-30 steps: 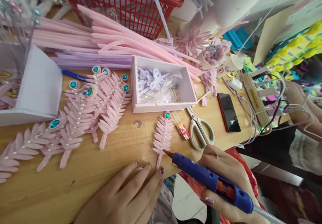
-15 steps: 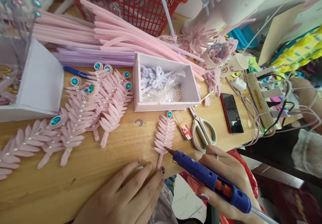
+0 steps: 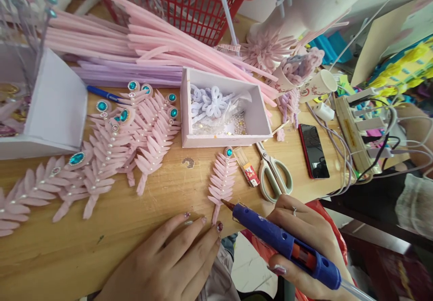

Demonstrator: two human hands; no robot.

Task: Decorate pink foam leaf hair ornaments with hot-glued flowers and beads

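Cluttered wooden table (image 3: 162, 204) — pink leaf sprays (image 3: 135, 134), red basket (image 3: 182, 3)

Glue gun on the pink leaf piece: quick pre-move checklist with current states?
1. Right hand grips the blue glue gun: ok.
2. Gun nozzle sits at the lower end of the pink leaf piece: ok.
3. Left hand lies flat on the table, fingertips by the leaf's stem: ok.
4. Fingertips clear of the nozzle: not ok, they are close.
5. Glue coming out at the tip: cannot tell.
6. Scissors and small box lie apart from the leaf: ok.
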